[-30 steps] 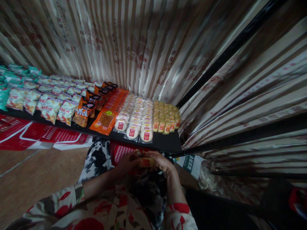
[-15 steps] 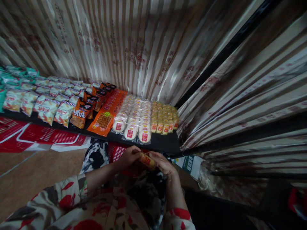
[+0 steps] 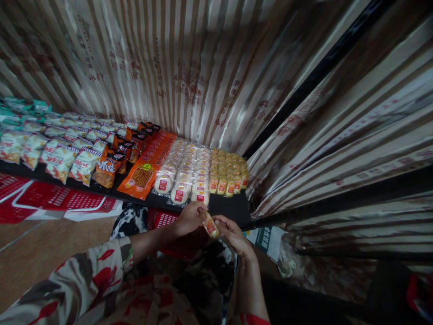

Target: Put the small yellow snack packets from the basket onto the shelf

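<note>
Both of my hands hold one small yellow snack packet [image 3: 210, 225] with a red label, just in front of the black shelf [image 3: 233, 208]. My left hand [image 3: 190, 217] grips its upper end and my right hand [image 3: 230, 231] its lower end. On the shelf right behind them lie rows of the same small yellow packets [image 3: 228, 174], and to their left rows of round white cakes [image 3: 184, 174] in clear wrap.
Further left on the shelf lie an orange flat pack [image 3: 149, 164], dark orange bags [image 3: 110, 167], white snack bags [image 3: 61, 155] and green packs [image 3: 20, 110]. A red basket [image 3: 165, 219] sits below the shelf edge. Striped curtains [image 3: 189, 67] close the back and right.
My hands have risen with the yellow packet from over the red basket toward the shelf's front edge. The packet has turned from lying crosswise to slanting upright.
</note>
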`<state>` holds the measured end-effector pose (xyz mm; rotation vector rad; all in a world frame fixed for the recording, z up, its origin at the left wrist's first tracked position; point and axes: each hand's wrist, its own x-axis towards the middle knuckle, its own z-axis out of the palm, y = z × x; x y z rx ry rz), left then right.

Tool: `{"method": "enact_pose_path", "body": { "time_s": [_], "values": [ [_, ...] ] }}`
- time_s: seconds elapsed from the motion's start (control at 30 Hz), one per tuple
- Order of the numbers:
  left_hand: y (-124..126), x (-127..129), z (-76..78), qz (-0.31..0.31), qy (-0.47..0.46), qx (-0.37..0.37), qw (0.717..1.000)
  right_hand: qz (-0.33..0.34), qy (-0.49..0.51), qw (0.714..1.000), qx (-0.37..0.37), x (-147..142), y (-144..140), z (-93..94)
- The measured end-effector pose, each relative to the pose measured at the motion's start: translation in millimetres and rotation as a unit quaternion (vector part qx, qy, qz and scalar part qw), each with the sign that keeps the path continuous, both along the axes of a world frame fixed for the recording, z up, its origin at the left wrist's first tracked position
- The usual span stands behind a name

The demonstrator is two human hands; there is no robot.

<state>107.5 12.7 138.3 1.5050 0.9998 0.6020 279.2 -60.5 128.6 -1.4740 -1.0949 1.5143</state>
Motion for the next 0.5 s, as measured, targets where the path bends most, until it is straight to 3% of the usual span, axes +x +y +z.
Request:
{"method": "enact_pose_path", "body": {
  "time_s": [0.13,0.4,0.5],
  "values": [
    [5.1,11.8,8.3,-0.018,0.067,0.086,0.994,-0.027,-0.050,0.998,0.030,6.1,-0.6,2.3],
    [10.1,44.0,19.8,-0.054,0.152,0.166,0.973,-0.175,-0.150,0.968,0.101,5.5,-4.3,6.8],
    [10.7,55.2,24.1,-0.066,0.182,0.189,0.963,-0.201,-0.191,0.953,0.119,6.9,-7.3,4.9]
  ]
}}
